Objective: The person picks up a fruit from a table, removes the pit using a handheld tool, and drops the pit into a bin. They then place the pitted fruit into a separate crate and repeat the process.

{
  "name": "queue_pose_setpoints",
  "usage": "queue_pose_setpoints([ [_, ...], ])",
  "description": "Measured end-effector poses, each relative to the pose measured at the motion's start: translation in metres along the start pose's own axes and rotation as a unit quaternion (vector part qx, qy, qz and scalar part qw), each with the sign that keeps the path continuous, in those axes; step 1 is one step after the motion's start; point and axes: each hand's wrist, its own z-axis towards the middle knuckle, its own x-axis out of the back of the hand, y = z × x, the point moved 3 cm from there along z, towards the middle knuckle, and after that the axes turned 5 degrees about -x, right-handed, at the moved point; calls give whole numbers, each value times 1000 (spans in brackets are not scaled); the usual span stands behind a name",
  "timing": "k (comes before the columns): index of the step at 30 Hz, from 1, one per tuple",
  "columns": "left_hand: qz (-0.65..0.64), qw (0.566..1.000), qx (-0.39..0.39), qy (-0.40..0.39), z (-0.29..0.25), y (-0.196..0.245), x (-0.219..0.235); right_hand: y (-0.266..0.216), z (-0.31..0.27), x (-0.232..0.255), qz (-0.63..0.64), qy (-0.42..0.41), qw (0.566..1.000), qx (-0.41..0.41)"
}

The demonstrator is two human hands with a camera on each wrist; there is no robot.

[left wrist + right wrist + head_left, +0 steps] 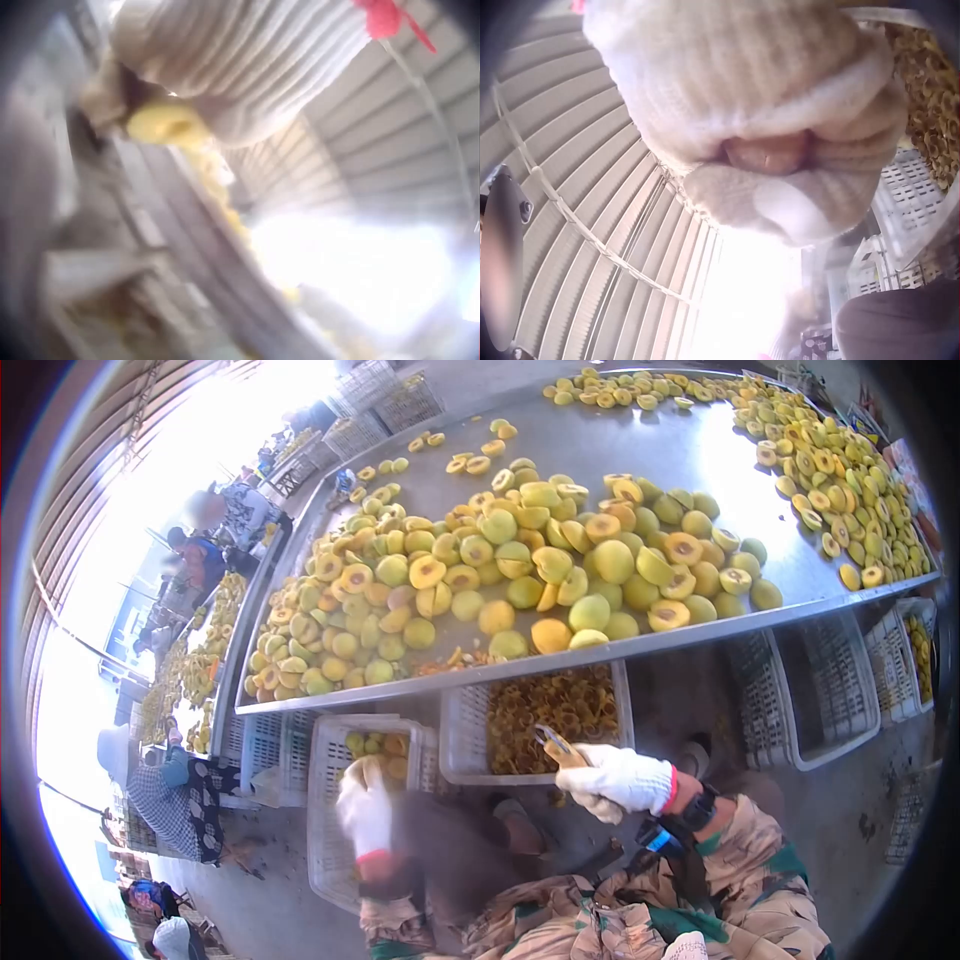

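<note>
My left hand (365,810), in a white knit glove, is blurred over a white crate (322,800) with several yellow-green peaches (372,744) in it. In the left wrist view a yellow peach half (166,124) shows between the gloved thumb and fingers. My right hand (620,782), also gloved, grips a short tool (562,748) with a tan handle and a metal tip pointing up and left. In the right wrist view its fingers curl round the tan handle (769,153); the metal tip is hidden there.
A metal table (440,460) ahead bears a large heap of halved peaches (520,550), with another heap (830,480) at the right. Below its front edge stands a crate (462,745) of brown-orange scraps (550,710). More crates (820,690) stand right. People work at left.
</note>
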Motion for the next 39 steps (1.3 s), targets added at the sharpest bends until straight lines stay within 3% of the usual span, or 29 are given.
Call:
queue_pose_setpoints([
  [1, 166, 985, -5, 51, -1, 4, 9, 3, -2, -1, -4, -3, 1000, 1],
  [2, 218, 959, -103, 152, 6, -1, 8, 7, -2, -2, -8, 4, 1000, 7],
  [3, 193, 961, -133, 149, 17, 28, 31, 2, -6, -11, -9, 3, 1000, 2],
  [5, 20, 966, -232, 115, 57, 77, 23, -1, 0, -2, -37, 12, 999, 11],
  [7, -84, 974, -212, 15, 98, 141, 8, -3, 2, 5, -47, 38, 998, 28],
  [11, 46, 967, -247, 30, 177, 225, -49, -9, -3, 14, -2, 58, 998, 25],
  [13, 99, 971, -210, -55, 199, 242, -77, -10, -4, 18, -4, 70, 997, 19],
  [16, 76, 962, -259, 36, 188, 250, -80, -17, -7, 17, -4, 82, 997, 15],
  [19, 30, 942, -333, 43, 172, 242, -70, -23, -5, 10, -5, 76, 997, 26],
  [21, -237, 932, -269, -52, 151, 228, -66, -26, -7, 5, -32, 83, 995, 54],
  [22, -365, 896, -228, -105, 135, 220, -67, -26, -8, 4, -44, 106, 992, 55],
  [23, -572, 783, -162, -180, 116, 212, -69, -30, -8, 2, -29, 122, 989, 74],
  [24, -720, 625, -121, -277, 89, 208, -69, -32, -8, -1, -13, 139, 986, 92],
  [25, -761, 562, -60, -319, 70, 199, -80, -34, -7, -3, 2, 155, 982, 108],
  [27, -827, 455, 33, -329, 19, 195, -90, -37, -5, -5, -7, 162, 979, 120],
  [30, -855, 384, 84, -339, -26, 196, -102, -36, -3, -7, -113, 228, 955, 155],
  [33, -812, 474, 58, -334, -55, 199, -100, -29, -4, -5, -210, 280, 920, 176],
  [35, -809, 486, 63, -326, -63, 200, -99, -21, 2, 0, -274, 326, 875, 231],
  [36, -805, 496, 55, -322, -65, 200, -99, -26, -4, -4, -253, 325, 893, 182],
  [39, -793, 522, 42, -311, -68, 199, -103, -29, -10, -10, -305, 358, 877, 100],
])
